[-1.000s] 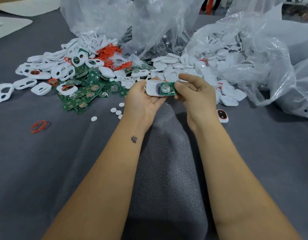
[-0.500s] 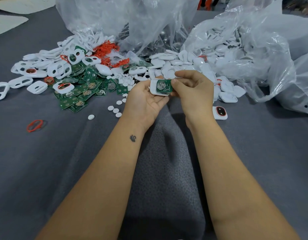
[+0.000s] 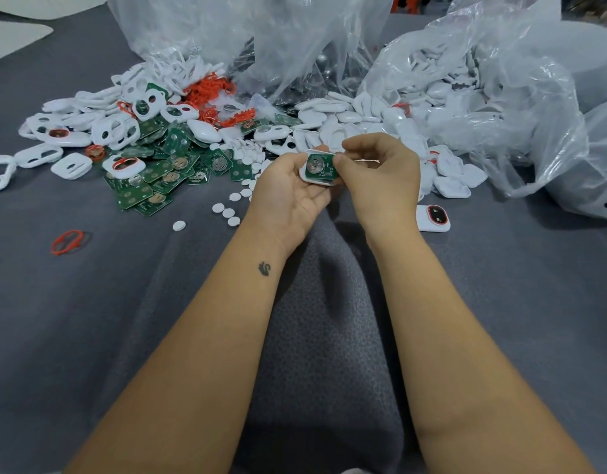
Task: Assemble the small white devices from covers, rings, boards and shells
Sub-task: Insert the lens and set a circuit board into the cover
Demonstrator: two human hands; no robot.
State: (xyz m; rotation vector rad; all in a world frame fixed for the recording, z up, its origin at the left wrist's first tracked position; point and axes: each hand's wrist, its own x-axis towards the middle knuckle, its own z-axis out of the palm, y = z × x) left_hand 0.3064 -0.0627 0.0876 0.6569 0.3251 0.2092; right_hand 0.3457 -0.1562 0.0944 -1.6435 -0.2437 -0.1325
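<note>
Spreading behind both hands: crinkled clear plastic bags, soft, spilling glossy white shells onto grey textured bench. Left of grip: heap of flat green boards, stiff. Left hand cradles white shell; right hand pinches green board into it. Light, rigid, likely fragile; hold by edges.

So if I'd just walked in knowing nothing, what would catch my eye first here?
Probably the two hands at the centre: the left hand cradles a white shell with a green board in it, while the right hand pinches the board's edge. Next, the heap of green boards, white covers and orange rings to the left, and the clear plastic bag spilling white shells on the right.
</note>
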